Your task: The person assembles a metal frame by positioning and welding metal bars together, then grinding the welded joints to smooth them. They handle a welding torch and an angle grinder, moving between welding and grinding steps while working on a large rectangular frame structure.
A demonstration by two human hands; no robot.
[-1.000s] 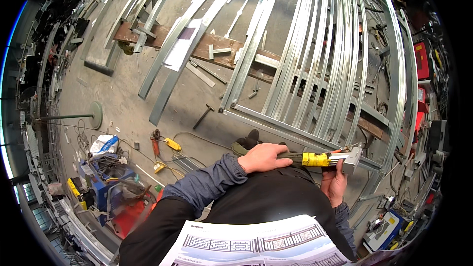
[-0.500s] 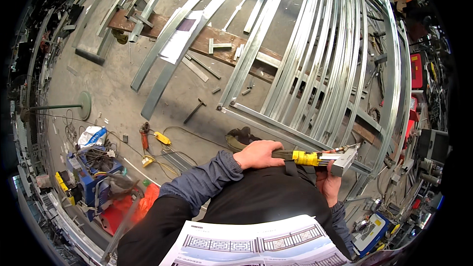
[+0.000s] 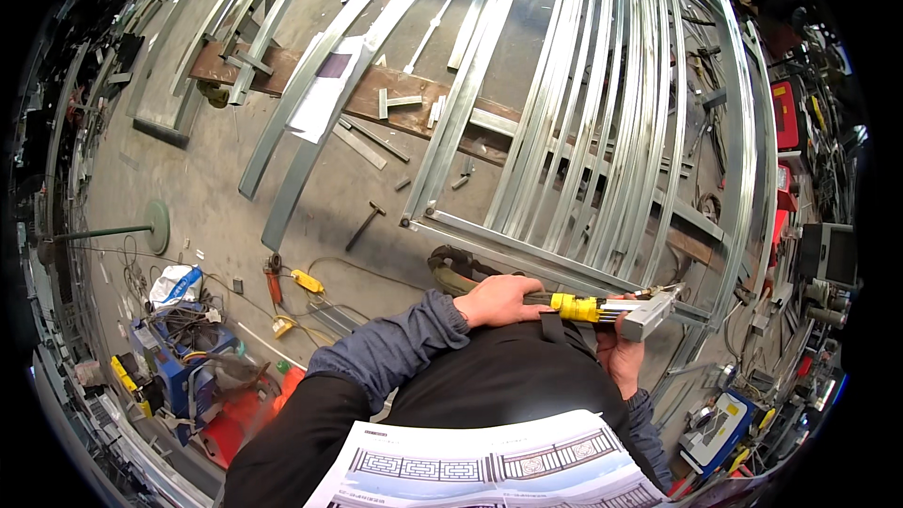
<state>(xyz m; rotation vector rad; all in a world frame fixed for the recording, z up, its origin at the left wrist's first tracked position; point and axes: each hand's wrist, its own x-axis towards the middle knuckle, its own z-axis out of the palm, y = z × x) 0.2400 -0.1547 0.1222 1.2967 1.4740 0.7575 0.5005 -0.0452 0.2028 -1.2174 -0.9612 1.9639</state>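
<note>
At my waist lies a yellow-taped bundle (image 3: pixel 576 308) with a dark grip, slim silver rods and cables; its exact kind I cannot make out. My left hand (image 3: pixel 503 301) is closed over its dark end. Across its right end sits a short grey metal profile (image 3: pixel 649 318), shaped like a square tube. My right hand (image 3: pixel 621 357) is closed around that end from below, its fingers partly hidden. Just ahead is a large frame of silver square tubes (image 3: pixel 527 246), with several long bars side by side.
A hammer (image 3: pixel 365 226), an angle grinder (image 3: pixel 273 280) and yellow connectors (image 3: pixel 306 280) with cables lie on the floor at left. A blue machine (image 3: pixel 169 357) stands farther left. A printed sheet (image 3: pixel 489 466) covers my front. A rusty beam (image 3: pixel 414 99) supports the bars.
The view has shifted slightly, so the frame and floor sit a little differently. Both hands stay on the taped bundle, which has moved barely, with the metal profile turned slightly.
</note>
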